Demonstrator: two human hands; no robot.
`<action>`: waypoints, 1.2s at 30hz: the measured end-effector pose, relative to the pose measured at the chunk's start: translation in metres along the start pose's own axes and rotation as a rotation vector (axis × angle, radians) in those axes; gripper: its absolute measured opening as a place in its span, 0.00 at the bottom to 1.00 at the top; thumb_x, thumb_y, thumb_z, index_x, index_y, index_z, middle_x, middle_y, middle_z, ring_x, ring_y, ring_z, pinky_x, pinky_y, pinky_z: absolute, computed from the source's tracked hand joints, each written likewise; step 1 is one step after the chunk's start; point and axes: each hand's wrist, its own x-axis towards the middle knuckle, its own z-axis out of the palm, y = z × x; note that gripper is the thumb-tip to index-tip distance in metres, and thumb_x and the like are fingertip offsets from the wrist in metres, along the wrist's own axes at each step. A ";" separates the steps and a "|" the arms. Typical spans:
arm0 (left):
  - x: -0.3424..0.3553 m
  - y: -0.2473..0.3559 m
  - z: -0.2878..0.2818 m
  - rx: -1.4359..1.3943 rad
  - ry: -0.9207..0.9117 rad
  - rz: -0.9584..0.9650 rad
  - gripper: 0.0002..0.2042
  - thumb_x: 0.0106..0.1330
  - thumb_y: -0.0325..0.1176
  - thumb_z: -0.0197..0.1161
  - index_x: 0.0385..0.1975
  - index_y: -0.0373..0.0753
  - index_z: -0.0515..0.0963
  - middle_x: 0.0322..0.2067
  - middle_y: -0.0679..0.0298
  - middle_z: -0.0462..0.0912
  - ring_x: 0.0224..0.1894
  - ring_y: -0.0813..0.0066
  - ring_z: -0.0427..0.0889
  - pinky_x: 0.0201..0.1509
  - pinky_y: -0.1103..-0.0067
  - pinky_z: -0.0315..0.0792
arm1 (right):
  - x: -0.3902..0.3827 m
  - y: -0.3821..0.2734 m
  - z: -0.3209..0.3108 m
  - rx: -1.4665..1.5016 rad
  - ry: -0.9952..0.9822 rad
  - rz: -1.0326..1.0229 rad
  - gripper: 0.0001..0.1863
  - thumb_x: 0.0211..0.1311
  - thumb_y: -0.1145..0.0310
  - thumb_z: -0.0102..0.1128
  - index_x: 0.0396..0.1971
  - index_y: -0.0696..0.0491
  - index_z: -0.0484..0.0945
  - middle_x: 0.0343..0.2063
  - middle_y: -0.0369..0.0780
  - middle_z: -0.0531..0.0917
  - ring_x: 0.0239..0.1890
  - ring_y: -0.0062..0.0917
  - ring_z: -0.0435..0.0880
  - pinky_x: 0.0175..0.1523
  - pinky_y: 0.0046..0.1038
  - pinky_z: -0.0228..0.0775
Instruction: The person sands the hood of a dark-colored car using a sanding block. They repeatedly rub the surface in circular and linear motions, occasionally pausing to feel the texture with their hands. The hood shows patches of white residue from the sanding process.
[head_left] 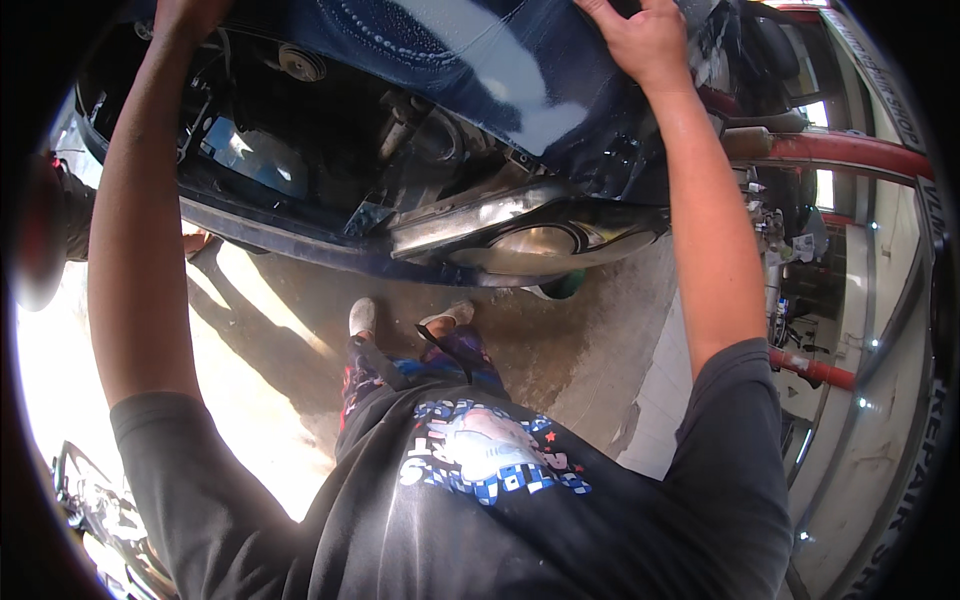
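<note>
A dark blue car hood (450,50), wet with droplets and whitish soapy streaks, stands raised over the engine bay. My right hand (645,42) is at the hood's right side, thumb over its surface and the other fingers bent, partly cut off by the picture's top edge. At the hood's upper left is my left hand (190,14), its fingers out of the picture, so its grip does not show. Between my arms, below the hood, lie the dark engine bay (330,140) and a headlight (540,243) at the car's front right corner.
The car's front edge (300,235) curves just ahead of my feet. A red post (840,150) and cluttered shelves stand at the right. Part of a motorcycle (95,490) shows at the lower left. Another person's foot (197,240) is by the car's left.
</note>
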 end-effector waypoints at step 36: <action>0.027 -0.064 0.008 0.042 -0.064 0.185 0.22 0.86 0.43 0.53 0.68 0.36 0.82 0.70 0.55 0.82 0.74 0.62 0.78 0.80 0.70 0.65 | -0.137 0.000 -0.012 0.048 0.212 0.155 0.23 0.61 0.53 0.78 0.56 0.40 0.88 0.63 0.50 0.83 0.53 0.44 0.84 0.57 0.42 0.75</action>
